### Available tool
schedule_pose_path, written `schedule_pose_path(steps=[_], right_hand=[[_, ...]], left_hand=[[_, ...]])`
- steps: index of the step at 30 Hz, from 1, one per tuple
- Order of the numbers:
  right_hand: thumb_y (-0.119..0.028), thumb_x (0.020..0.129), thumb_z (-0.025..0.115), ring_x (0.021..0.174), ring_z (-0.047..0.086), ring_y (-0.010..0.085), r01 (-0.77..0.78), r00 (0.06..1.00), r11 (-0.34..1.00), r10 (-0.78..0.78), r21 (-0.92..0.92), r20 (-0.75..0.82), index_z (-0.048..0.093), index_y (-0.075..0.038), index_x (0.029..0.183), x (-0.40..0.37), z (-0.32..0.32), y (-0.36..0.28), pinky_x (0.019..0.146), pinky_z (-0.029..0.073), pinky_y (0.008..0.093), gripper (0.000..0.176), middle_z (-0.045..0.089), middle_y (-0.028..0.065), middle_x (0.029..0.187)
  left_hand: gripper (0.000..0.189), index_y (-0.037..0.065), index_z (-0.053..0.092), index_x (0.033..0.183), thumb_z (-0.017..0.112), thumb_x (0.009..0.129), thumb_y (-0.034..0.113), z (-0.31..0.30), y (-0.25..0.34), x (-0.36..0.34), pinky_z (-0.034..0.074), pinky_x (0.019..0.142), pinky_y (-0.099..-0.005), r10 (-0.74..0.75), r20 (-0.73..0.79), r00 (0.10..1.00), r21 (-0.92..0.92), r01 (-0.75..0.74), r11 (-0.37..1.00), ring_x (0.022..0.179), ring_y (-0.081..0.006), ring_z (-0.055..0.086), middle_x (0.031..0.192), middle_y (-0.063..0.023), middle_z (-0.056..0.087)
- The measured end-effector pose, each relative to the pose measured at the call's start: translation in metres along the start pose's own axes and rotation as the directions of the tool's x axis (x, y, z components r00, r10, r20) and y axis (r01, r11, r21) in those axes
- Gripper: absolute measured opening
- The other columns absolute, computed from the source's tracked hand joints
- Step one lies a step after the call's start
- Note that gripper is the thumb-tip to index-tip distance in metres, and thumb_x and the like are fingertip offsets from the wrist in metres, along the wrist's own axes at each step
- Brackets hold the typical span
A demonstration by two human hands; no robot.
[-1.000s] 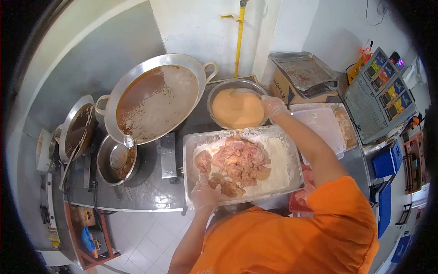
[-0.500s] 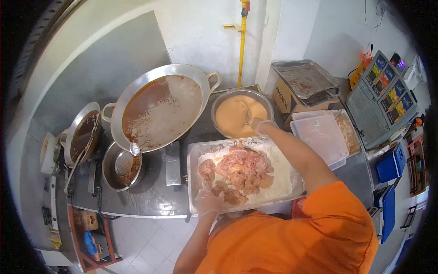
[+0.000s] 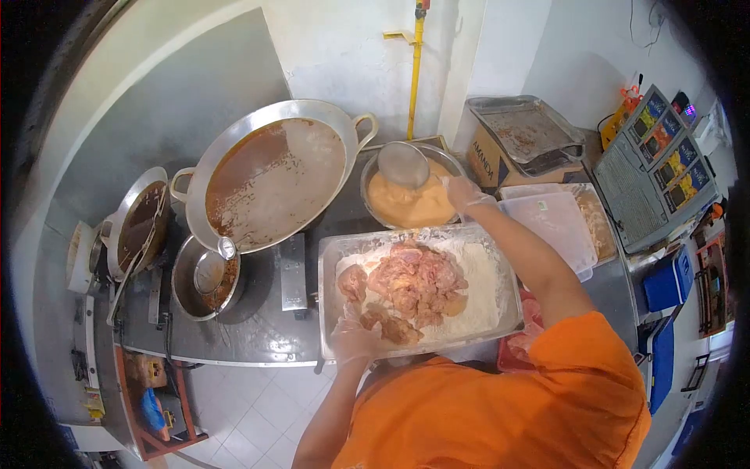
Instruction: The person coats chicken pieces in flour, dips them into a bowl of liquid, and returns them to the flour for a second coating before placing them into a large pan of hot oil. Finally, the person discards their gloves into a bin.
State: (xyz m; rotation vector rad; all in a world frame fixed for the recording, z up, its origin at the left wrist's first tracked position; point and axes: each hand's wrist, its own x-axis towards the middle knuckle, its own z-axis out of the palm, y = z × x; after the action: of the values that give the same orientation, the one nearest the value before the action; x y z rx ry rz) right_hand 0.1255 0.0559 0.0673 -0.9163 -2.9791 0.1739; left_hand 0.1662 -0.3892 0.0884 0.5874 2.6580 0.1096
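Note:
A metal tray of white flour holds a heap of raw chicken pieces. My left hand, in a clear glove, rests at the tray's near left corner. Its fingers look apart, beside a darker, wet chicken piece; their tips are partly hidden. Beyond the tray stands a round metal bowl of thick orange batter. My gloved right hand is closed at the bowl's right side on a large round metal ladle. The ladle's head is raised above the batter; the handle is mostly hidden by the hand.
A wide pan of brown oil stands left of the bowl, with a smaller pan farther left. A pot holds a strainer. To the right are plastic lids and a cardboard box under metal trays.
The ladle's head has come up out of the batter, tilted over the bowl's far side. My right hand has moved slightly up and right. My left hand has stayed nearly in place.

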Motion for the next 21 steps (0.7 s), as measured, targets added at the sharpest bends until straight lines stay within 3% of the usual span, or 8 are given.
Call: schedule_pose_path(steps=[3,7,9,11,13,17,19,21], right_hand=[[-0.011,0.088,0.054,0.093,0.070,0.0318,0.103,0.986,0.994,-0.105,-0.023,-0.129,0.071,-0.003,0.096,-0.008,-0.018,-0.010,0.077,0.057,0.0436,0.020,0.071,0.0167,0.093],[-0.009,0.088,0.052,0.092,0.070,0.0295,0.096,0.947,0.980,-0.144,-0.173,-0.287,0.072,-0.004,0.095,0.007,0.011,0.004,0.077,0.057,0.0426,0.022,0.071,0.0167,0.091],[-0.009,0.090,0.049,0.093,0.070,0.0288,0.188,0.972,0.922,-0.224,-0.340,-0.072,0.071,-0.003,0.096,-0.009,-0.022,-0.011,0.080,0.057,0.0414,0.024,0.071,0.0179,0.095],[-0.012,0.089,0.050,0.094,0.070,0.0299,0.196,0.966,0.948,-0.230,-0.249,-0.115,0.071,-0.002,0.095,0.016,0.020,0.031,0.082,0.056,0.0420,0.023,0.071,0.0177,0.095],[-0.014,0.088,0.052,0.093,0.069,0.0334,0.032,0.999,0.991,-0.035,-0.132,-0.015,0.071,-0.002,0.096,0.005,0.003,0.030,0.082,0.055,0.0431,0.024,0.071,0.0179,0.095],[-0.016,0.084,0.055,0.093,0.069,0.0366,0.104,0.985,0.957,-0.061,-0.269,0.164,0.071,-0.003,0.096,-0.015,-0.004,0.052,0.082,0.055,0.0448,0.024,0.070,0.0191,0.096],[-0.015,0.082,0.056,0.092,0.068,0.0375,0.441,0.875,0.797,-0.280,-0.413,0.395,0.072,-0.003,0.093,-0.025,-0.016,0.049,0.081,0.055,0.0444,0.023,0.070,0.0215,0.096],[-0.014,0.082,0.056,0.090,0.069,0.0369,0.523,0.829,0.791,-0.385,-0.317,0.406,0.072,-0.001,0.091,-0.023,-0.007,0.045,0.079,0.055,0.0439,0.023,0.069,0.0225,0.094]], left_hand=[[0.088,-0.003,0.033,0.147,0.058,0.086,0.056,0.012,-0.006,0.004,0.047,0.095,-0.0329,0.041,-0.069,0.997,0.014,-0.040,0.999,0.114,-0.0255,0.060,0.128,-0.0169,0.059],[0.087,-0.003,0.035,0.145,0.060,0.085,0.055,0.013,-0.005,0.004,0.047,0.096,-0.0358,0.004,-0.055,0.998,-0.002,-0.004,1.000,0.112,-0.0270,0.060,0.116,-0.0173,0.062],[0.086,-0.003,0.035,0.145,0.061,0.085,0.053,0.006,-0.005,0.003,0.046,0.096,-0.0361,-0.008,-0.051,0.999,-0.051,0.006,0.999,0.113,-0.0276,0.060,0.118,-0.0178,0.061],[0.086,-0.001,0.034,0.146,0.064,0.084,0.050,0.011,-0.008,0.004,0.045,0.098,-0.0374,-0.021,-0.043,0.999,-0.100,0.016,0.995,0.115,-0.0285,0.059,0.123,-0.0186,0.059],[0.086,-0.001,0.033,0.146,0.064,0.084,0.050,0.010,-0.009,0.001,0.044,0.099,-0.0379,-0.032,-0.062,0.998,-0.114,0.025,0.993,0.116,-0.0289,0.058,0.125,-0.0190,0.057],[0.087,-0.001,0.031,0.147,0.064,0.085,0.049,0.005,-0.008,-0.001,0.042,0.101,-0.0389,-0.034,-0.051,0.998,-0.126,0.028,0.992,0.120,-0.0309,0.055,0.131,-0.0210,0.054],[0.087,-0.001,0.031,0.148,0.064,0.085,0.049,0.002,-0.007,0.000,0.042,0.102,-0.0389,-0.045,-0.032,0.998,-0.129,0.041,0.991,0.121,-0.0314,0.054,0.132,-0.0213,0.053],[0.086,0.000,0.031,0.148,0.064,0.085,0.049,0.001,-0.008,0.000,0.042,0.102,-0.0392,-0.033,-0.019,0.999,-0.149,0.030,0.988,0.121,-0.0318,0.054,0.133,-0.0218,0.052]])
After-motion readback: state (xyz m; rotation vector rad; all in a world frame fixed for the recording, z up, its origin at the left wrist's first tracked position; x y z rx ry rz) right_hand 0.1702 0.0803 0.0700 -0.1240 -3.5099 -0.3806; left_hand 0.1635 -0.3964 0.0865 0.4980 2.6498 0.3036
